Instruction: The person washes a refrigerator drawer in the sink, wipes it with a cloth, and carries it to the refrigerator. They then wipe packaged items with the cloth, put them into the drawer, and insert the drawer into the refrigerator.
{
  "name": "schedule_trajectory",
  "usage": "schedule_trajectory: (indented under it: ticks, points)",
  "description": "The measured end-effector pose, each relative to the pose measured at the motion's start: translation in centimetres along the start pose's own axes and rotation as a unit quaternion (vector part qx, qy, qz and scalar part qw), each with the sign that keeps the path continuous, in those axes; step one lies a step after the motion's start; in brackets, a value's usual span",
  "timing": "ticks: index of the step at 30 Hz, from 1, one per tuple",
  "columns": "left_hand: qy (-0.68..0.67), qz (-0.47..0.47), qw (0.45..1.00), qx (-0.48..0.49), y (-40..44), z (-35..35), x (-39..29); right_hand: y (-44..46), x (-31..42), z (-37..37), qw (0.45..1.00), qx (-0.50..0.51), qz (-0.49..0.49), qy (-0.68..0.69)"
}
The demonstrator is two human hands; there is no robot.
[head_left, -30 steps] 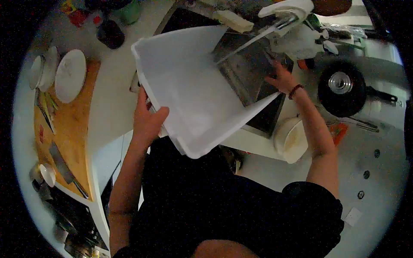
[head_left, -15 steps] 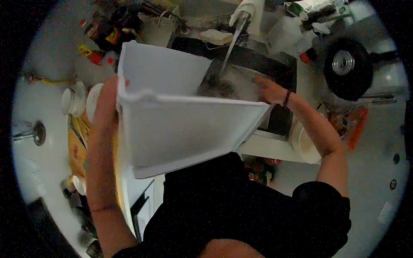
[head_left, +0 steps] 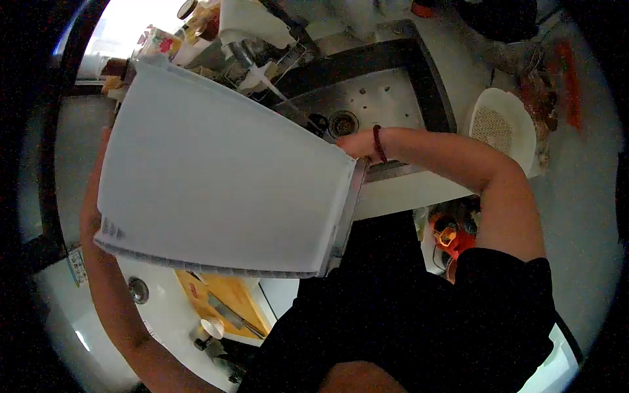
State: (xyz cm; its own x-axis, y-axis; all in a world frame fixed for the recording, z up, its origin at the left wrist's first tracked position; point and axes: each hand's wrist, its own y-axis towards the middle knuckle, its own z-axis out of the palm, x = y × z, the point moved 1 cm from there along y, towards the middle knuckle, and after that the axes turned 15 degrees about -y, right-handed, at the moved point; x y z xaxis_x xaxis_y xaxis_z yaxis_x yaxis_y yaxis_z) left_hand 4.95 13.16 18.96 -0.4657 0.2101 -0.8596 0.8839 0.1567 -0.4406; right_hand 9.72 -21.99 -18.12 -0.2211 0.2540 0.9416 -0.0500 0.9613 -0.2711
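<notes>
A large white plastic drawer (head_left: pixel 223 164) is held up at a tilt in front of me, one broad face toward the camera, partly over the sink (head_left: pixel 386 98). My left forearm runs up its left side. The left hand is hidden by the drawer, which it seems to hold at that edge. At the upper right corner of the drawer, my right hand (head_left: pixel 357 145), with a dark red bracelet (head_left: pixel 379 144) at the wrist, is closed on the rim; its fingertips are partly hidden. Water runs from the faucet (head_left: pixel 246 56) behind the drawer, near the drain (head_left: pixel 343 123).
A white colander (head_left: pixel 503 124) stands on the counter right of the sink. At lower left lie a wooden cutting board (head_left: pixel 229 298) with a knife (head_left: pixel 226 311), and a small white bowl (head_left: pixel 211 328). Red and orange items (head_left: pixel 452 236) sit below the counter edge.
The drawer has turned so its open inside no longer shows, and a broad face looks at me. My right hand has moved from over the sink to the drawer's corner. The view has swung left.
</notes>
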Motion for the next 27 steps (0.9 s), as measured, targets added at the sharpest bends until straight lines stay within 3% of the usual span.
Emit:
schedule_trajectory:
  ticks: [1, 5, 9, 13, 17, 19, 20, 22, 24, 25, 27]
  points:
    - [0.014, -0.006, 1.000, 0.004, 0.2, 0.3, -0.2, 0.6, -0.8, 1.1, 0.993, 0.001, 0.034, 0.113]
    - [0.062, -0.033, 0.997, 0.011, 0.2, 1.0, -1.4, -0.8, 2.5, 2.0, 0.971, -0.053, 0.092, 0.214]
    - [0.136, -0.052, 0.989, 0.039, -1.0, 1.2, -2.3, -0.8, 3.2, 1.1, 0.951, -0.031, 0.124, 0.281]
    - [0.195, -0.038, 0.979, 0.045, -5.7, 2.4, -3.3, -1.4, 0.0, 1.1, 0.996, -0.020, 0.063, 0.063]
    - [0.177, -0.026, 0.983, 0.028, -9.4, 0.6, -1.7, -2.3, -1.0, 0.2, 0.981, -0.059, 0.019, -0.183]
    - [0.170, -0.016, 0.985, 0.016, -10.9, 2.1, -2.1, -5.3, 6.0, 0.1, 0.980, -0.089, 0.135, -0.119]
    - [0.153, -0.010, 0.988, 0.003, -12.1, 1.4, -1.4, -4.1, 10.3, 1.3, 0.969, -0.111, 0.220, -0.010]
    - [0.140, -0.001, 0.990, -0.015, -14.6, -0.1, 0.3, -3.1, 11.7, 2.8, 0.943, -0.160, 0.269, 0.111]
    - [0.096, -0.009, 0.994, -0.053, -17.1, -2.0, 2.9, -2.5, 10.1, 4.4, 0.948, -0.210, 0.204, 0.128]
    - [0.063, -0.056, 0.993, -0.080, -15.1, -1.5, 3.5, -3.0, 8.9, 2.8, 0.957, -0.191, 0.192, 0.106]
    - [0.037, 0.005, 0.997, -0.072, -18.9, -3.8, 6.4, -1.3, 11.9, 4.9, 0.963, -0.183, 0.178, 0.087]
